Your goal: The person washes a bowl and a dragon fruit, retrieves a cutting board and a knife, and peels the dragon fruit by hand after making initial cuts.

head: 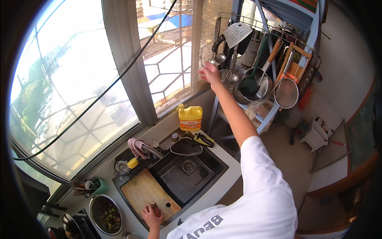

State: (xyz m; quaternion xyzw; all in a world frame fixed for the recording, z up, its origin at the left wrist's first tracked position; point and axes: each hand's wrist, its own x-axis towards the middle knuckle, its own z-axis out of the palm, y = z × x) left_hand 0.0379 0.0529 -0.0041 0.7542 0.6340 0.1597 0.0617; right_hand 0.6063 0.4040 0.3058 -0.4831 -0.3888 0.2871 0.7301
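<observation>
My left hand [152, 217] rests on a dark reddish-brown item [156, 210], which lies on the wooden cutting board [146, 191] over the left part of the black sink [185, 179]. What the item is, I cannot tell. Raised and stretched out, my right hand [210, 73] has its fingers apart and holds nothing visible. It is just below the black handle of a cleaver [237, 34] that hangs on a wire rack, close to a small metal ladle [220, 58]. A dark green spatula [250, 85] and a strainer [286, 93] hang farther right.
A yellow detergent jug [190, 117] stands behind the sink, near the faucet [152, 151]. Left of the board are a metal bowl of round fruit [109, 215] and a green utensil holder [100, 185]. The blue metal shelf [268, 118] stands at the right.
</observation>
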